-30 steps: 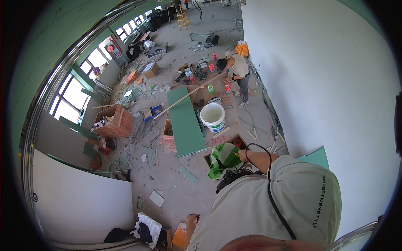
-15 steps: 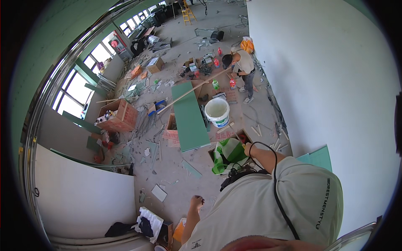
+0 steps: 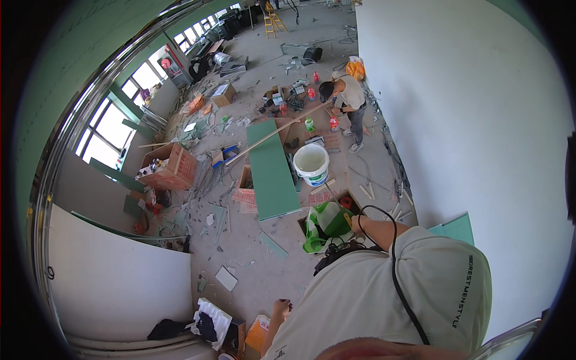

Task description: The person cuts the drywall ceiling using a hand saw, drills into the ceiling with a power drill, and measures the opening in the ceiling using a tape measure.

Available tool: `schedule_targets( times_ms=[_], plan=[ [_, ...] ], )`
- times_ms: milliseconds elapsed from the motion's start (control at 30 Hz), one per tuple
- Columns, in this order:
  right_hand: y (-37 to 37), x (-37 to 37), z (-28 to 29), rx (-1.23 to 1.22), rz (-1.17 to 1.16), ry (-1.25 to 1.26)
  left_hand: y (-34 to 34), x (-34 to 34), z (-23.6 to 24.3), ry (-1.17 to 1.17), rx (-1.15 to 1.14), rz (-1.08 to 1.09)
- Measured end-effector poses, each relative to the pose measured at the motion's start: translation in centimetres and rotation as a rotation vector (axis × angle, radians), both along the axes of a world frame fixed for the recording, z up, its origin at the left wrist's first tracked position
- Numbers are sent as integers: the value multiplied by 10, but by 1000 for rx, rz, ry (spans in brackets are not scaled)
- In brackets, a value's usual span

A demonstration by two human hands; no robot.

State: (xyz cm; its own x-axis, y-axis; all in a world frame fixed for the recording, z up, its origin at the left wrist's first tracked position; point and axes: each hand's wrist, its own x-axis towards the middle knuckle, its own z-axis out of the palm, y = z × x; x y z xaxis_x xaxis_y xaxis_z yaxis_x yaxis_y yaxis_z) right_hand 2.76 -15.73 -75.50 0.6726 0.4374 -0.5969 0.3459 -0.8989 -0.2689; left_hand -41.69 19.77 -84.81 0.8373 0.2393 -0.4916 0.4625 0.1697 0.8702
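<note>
I look down from high up over my own beige shirt (image 3: 384,300). My left hand (image 3: 281,308) sticks out beside the shirt at the lower middle, fingers curled; whether it holds anything is unclear. Reaching out from the shoulder, my right hand (image 3: 355,222) seems closed on a small yellow thing (image 3: 347,218). A black cable (image 3: 393,252) loops from that hand over my shoulder. A green and white bag (image 3: 324,225) lies on the floor below the right hand.
Far below, a green board (image 3: 271,171) and a white bucket (image 3: 311,163) lie on a littered floor. Another person (image 3: 348,99) bends over at the back. Cardboard boxes (image 3: 171,165) stand left, a white wall (image 3: 468,120) right, a white panel (image 3: 120,282) lower left.
My left hand has come into view beside the shirt and then dropped slightly. The person at the back has shifted a little. My right hand has stayed by the bag.
</note>
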Motion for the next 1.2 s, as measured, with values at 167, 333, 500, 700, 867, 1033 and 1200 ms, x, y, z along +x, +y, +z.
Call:
schedule_targets(
  times_ms=[167, 333, 500, 700, 867, 1033, 1200],
  plan=[
    [-10, 2, 4, 15, -45, 25, 4, 41, -14, -215, -8, -121],
    [-41, 5, -1, 64, -113, -6, 11, 104, -12, -428, -18, -242],
    [-82, -2, -19, 167, -71, -55, 15, 136, -11, -640, -20, -340],
    [-167, -6, -112, 67, -208, -176, -1, 228, 45, 437, 24, -208],
    [-201, -28, -78, -6, -15, -231, -9, 259, 57, 410, 74, -277],
    [-254, -47, -92, -110, 43, -223, -33, 315, 75, 366, 130, -403],
    [-257, -66, -75, -93, -6, -196, -46, 333, 78, 338, 196, -521]
  ],
)
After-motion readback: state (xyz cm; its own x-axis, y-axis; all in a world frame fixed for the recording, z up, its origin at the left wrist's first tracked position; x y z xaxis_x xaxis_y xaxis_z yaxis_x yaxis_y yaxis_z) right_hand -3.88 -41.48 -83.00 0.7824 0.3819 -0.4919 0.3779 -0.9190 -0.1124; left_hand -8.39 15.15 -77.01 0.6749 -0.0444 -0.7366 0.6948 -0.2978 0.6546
